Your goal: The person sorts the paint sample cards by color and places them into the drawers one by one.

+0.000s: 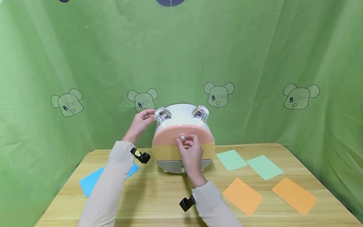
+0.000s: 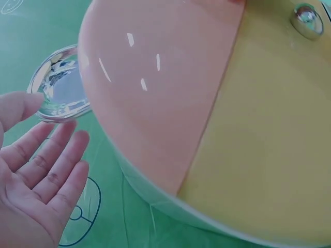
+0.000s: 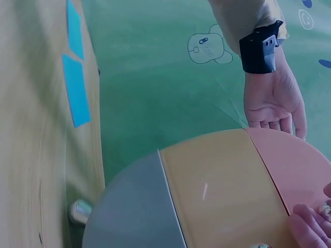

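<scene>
A rounded storage box with white top and pink, yellow and grey front panels (image 1: 164, 152) stands on the table, fronts facing me. Two shiny silver ear-like ornaments (image 1: 200, 113) stick up from it. My right hand (image 1: 192, 156) pinches the silver knob (image 1: 182, 138) on the pink panel (image 2: 150, 67) between thumb and fingers. My left hand (image 1: 141, 122) is at the left ornament (image 2: 64, 85), thumb tip at its rim and the other fingers nearly straight just below it. Another silver knob (image 2: 307, 21) sits on the yellow panel, hidden by the right hand in the head view.
Two light green cards (image 1: 232, 160) and two orange cards (image 1: 242, 197) lie to the right on the wooden table (image 1: 153, 201). Blue cards (image 1: 92, 182) lie on the left, partly under the left forearm. A green curtain (image 1: 181, 63) with bear-head prints hangs behind.
</scene>
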The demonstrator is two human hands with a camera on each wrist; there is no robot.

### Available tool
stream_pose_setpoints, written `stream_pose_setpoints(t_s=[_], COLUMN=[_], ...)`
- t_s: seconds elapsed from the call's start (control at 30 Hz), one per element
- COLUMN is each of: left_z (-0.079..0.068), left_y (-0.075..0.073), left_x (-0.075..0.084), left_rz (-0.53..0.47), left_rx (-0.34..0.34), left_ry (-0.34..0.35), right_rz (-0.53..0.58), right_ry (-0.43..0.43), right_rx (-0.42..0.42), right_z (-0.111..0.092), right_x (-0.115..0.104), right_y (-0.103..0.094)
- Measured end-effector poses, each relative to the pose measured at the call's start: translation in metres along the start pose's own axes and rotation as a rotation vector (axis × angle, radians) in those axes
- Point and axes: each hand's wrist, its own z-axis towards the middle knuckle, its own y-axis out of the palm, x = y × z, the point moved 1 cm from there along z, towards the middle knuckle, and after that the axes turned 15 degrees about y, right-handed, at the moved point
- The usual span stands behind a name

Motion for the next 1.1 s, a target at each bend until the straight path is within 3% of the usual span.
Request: stream_pose_setpoints(t_s=[0.2, 0.67, 1.1], left_z=[0.004, 0.006, 0.005], left_y=[0.002, 0.004, 0.005], left_x=[0.002, 0.002, 0.003], left_rz=[-0.02, -0.057, -0.055], left_rx=[0.043, 0.093, 0.092], left_ry=[-0.027, -0.084, -0.093], right_rz=[0.042, 0.135, 0.309], right_ry=[0.002, 0.023, 0.167], right_rx=[0.064, 0.093, 0.084], right_z=[0.001, 0.003, -0.007], right_x=[-0.001, -0.001, -0.002], right_y=[0.006, 0.012, 0.012])
